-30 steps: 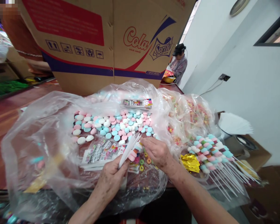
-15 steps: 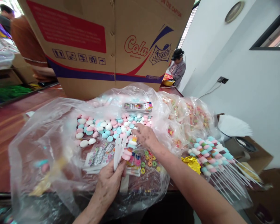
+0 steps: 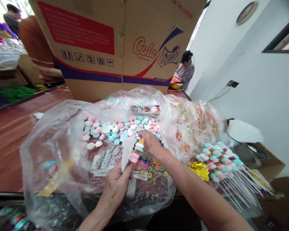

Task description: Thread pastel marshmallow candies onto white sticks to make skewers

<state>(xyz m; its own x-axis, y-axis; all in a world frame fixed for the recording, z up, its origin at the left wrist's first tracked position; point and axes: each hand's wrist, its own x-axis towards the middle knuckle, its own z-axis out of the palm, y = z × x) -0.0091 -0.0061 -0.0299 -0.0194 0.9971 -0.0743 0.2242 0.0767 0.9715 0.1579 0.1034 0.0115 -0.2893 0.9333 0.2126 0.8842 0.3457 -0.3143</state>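
Observation:
My left hand (image 3: 119, 181) is closed around a bunch of white sticks (image 3: 126, 150) that fans upward. In the same grip is a candy skewer (image 3: 135, 156), threaded with pink, brown, blue, white and orange pieces. My right hand (image 3: 150, 141) reaches in beside the skewer's top, fingers bent down at the edge of the candy pile; what its fingertips hold, if anything, is hidden. Loose pink, white and blue candies (image 3: 117, 141) spread over clear plastic just beyond both hands. Printed labels (image 3: 106, 160) and small ring candies (image 3: 157, 167) lie below and beside the skewer.
A large carton (image 3: 91, 77) stands at the back of the table. Finished-looking candy skewers (image 3: 219, 160) are stacked at the right, by gold foil strips (image 3: 199, 171). Bagged ring candies (image 3: 197, 118) lie behind them. A co-worker (image 3: 186, 70) is at the far right, others at the left.
The whole view has shifted slightly, moving things to the right in the picture. Both hands keep nearly the same places beside the skewer, and the left still grips the sticks.

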